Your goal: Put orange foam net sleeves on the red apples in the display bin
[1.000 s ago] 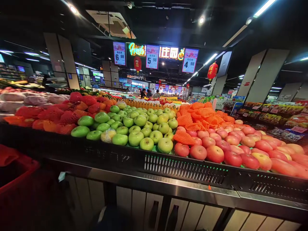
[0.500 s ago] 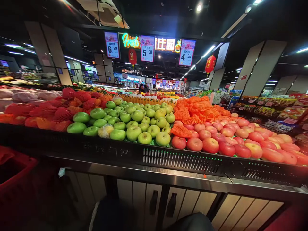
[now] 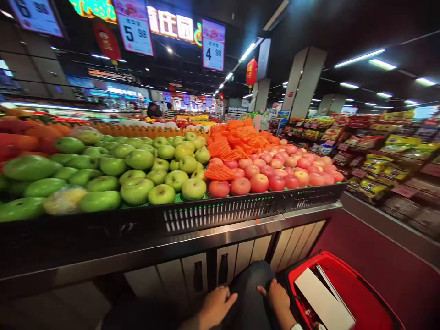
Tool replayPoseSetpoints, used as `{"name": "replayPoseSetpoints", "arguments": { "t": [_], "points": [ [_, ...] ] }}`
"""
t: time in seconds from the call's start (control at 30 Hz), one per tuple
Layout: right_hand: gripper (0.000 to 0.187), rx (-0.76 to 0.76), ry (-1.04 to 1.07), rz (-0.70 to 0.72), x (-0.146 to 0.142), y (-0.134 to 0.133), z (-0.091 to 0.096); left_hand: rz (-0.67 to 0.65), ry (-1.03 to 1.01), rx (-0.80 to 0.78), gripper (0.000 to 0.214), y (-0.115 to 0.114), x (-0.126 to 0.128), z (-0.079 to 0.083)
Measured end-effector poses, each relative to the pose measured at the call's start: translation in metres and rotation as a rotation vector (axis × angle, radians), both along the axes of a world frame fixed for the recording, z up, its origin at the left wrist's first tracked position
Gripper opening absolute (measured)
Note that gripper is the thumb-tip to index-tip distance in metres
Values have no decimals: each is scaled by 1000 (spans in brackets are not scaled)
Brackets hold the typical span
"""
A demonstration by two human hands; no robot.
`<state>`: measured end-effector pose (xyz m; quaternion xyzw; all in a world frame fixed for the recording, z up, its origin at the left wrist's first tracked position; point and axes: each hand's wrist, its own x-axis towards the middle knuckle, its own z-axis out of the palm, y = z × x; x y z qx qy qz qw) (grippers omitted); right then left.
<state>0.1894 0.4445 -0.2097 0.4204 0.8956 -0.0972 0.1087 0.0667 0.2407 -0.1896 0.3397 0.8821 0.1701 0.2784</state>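
Where green apples [image 3: 137, 190] crowd the left of the bench [image 3: 220, 229], they lie in a black tray [image 3: 137, 224], round and without any clear long axis. Further right, the left hand [image 3: 217, 306] is over or beside a dark-trousered leg [image 3: 252, 282], fingers loosely curled, thumb apart, and no object shows in it. Above, past some orange netting [image 3: 237, 140], red apples [image 3: 275, 176] fill the tray's right end. The right hand [image 3: 278, 295] seems to rest at the far side of the leg, relaxed and with nothing visible in its grasp; both palms are hidden.

Just to its right, below the bench, is a red basket [image 3: 364, 284]. It looks like stiff, smooth plastic, probably light in itself though loaded, and best gripped by its rim. Its long axis seems to slant from upper left to lower right, though the frame cuts off the near end. Inside, tilted, is a flat white box [image 3: 325, 298], which points the same way. It should be light and fairly stiff, its corners liable to dent; the raised long edges offer the surest hold.
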Motion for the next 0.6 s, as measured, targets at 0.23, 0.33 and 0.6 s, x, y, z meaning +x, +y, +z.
{"name": "replayPoseSetpoints", "arguments": {
  "t": [0.23, 0.33, 0.6],
  "points": [
    [23, -229, 124, 183, 12, 19, 6, -270, -49, 26, 26, 66, 44, -28],
    [28, -260, 194, 259, 26, 7, 17, -413, -53, 103, 25, 39, 47, -26],
    [27, -492, 440, 264, 134, -50, 10, -846, -310, 117, 25, -9, 81, -38]
  ]
}}
